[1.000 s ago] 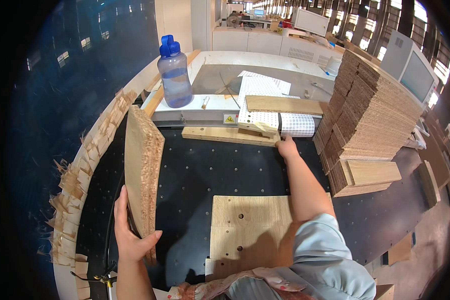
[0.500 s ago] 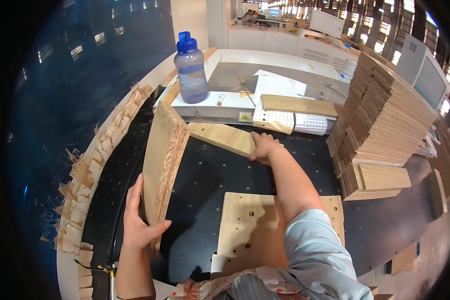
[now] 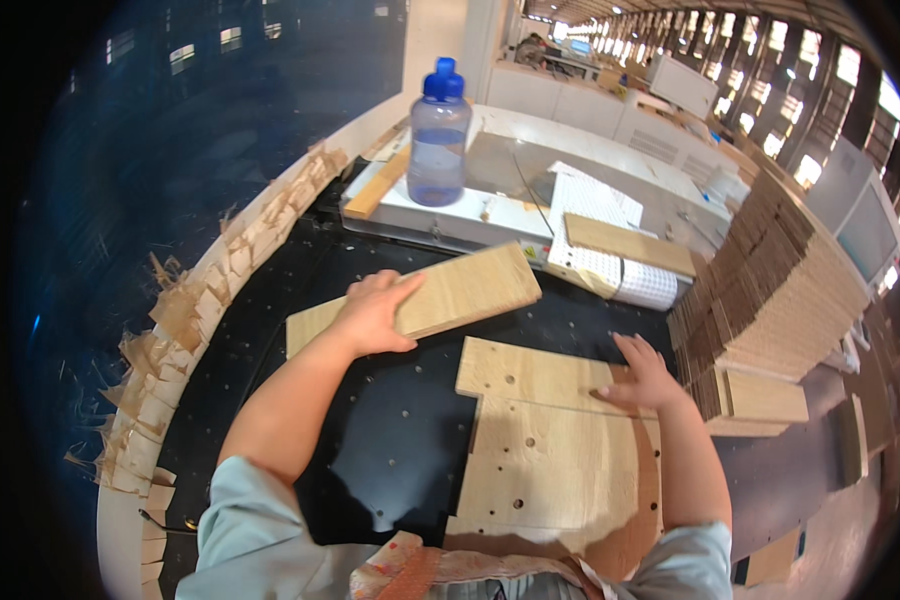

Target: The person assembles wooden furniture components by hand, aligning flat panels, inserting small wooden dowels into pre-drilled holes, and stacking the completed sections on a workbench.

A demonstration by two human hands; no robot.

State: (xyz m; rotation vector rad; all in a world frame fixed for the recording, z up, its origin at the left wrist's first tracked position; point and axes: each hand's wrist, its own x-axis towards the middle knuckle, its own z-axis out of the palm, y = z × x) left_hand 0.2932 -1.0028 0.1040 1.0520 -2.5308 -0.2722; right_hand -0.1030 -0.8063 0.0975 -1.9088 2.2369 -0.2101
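A plain wooden board (image 3: 470, 288), pale on its face, lies flat and aslant on the black table. My left hand (image 3: 370, 315) spans it, fingers over the top and thumb at the near edge. To the right, my right hand (image 3: 642, 382) rests with spread fingers on the right end of a drilled wooden board (image 3: 540, 376). That board lies against the far side of several drilled boards (image 3: 560, 460) laid edge to edge in front of me. Its left end juts slightly past theirs.
A tall stack of boards (image 3: 760, 270) stands at the right. Behind the work are a blue-capped water bottle (image 3: 437, 150), a wooden strip (image 3: 378, 185), dotted paper sheets (image 3: 585, 205) and another board (image 3: 630, 245). Torn tape lines the white edge (image 3: 210, 290) at left.
My left hand has tipped the upright board down flat and moved it right. My right hand has drawn the drilled board nearer, against the others. The view has shifted.
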